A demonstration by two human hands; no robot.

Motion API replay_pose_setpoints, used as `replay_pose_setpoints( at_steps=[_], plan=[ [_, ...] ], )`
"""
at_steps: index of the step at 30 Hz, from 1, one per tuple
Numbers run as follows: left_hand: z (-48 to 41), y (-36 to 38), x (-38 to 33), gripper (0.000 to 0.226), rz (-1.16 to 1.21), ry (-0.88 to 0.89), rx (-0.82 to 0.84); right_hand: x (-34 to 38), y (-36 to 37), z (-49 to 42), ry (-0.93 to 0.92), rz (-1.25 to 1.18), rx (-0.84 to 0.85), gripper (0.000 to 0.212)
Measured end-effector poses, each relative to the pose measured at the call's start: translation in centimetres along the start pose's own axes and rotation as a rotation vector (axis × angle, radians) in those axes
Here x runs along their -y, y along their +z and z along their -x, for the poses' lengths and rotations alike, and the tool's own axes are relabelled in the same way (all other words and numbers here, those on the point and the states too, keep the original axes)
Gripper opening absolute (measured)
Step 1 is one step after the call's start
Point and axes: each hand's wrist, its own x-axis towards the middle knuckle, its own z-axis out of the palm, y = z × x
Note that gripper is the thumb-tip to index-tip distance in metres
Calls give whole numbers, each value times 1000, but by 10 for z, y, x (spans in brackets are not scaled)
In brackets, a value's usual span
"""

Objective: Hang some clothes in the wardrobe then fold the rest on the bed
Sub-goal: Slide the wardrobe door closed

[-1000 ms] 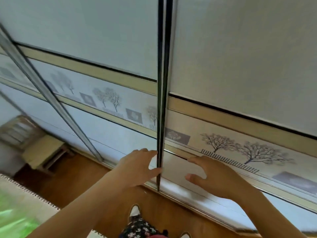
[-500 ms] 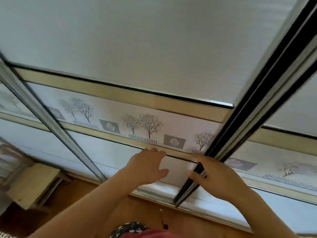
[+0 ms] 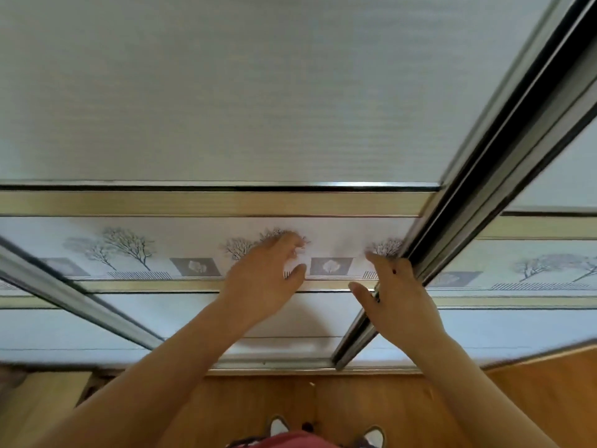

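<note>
As you slide the wardrobe door (image 3: 226, 92) along its track (image 3: 274, 363), keep left hand (image 3: 268, 279) spread flat on the tree-print band (image 3: 129, 250), right hand (image 3: 399, 302) straight-fingered against the metal stile (image 3: 468, 189); push evenly. Clothes: unseen. Change: both your hands sit higher than half a second ago.

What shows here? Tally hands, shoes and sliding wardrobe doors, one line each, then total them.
Hands: 2, the left hand and the right hand
Shoes: 2, the left shoe and the right shoe, toes only
Sliding wardrobe doors: 3, the left door, the middle door and the right door
Total: 7
</note>
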Motion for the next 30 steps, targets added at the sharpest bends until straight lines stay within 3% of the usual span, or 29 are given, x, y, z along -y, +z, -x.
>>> replay_pose_setpoints(
  at_steps=[5,9,16,23,26,30],
  plan=[
    [-11,-12,15,22,58,12,-5,6,2,0,42,-40,-129,51],
    [-9,-17,22,23,81,29,11,9,-3,-5,40,-128,-374,44],
    [1,-28,37,24,-3,-56,-3,26,-9,-10,-109,-423,-651,89],
    [25,-43,49,30,-82,-136,-96,53,-8,-42,-137,-720,-407,58],
    [34,-60,45,32,1,-63,-301,67,4,-48,-249,-767,-353,60],
    [29,-97,6,38,-27,232,-644,89,13,-56,-314,-755,-274,64]
  ],
)
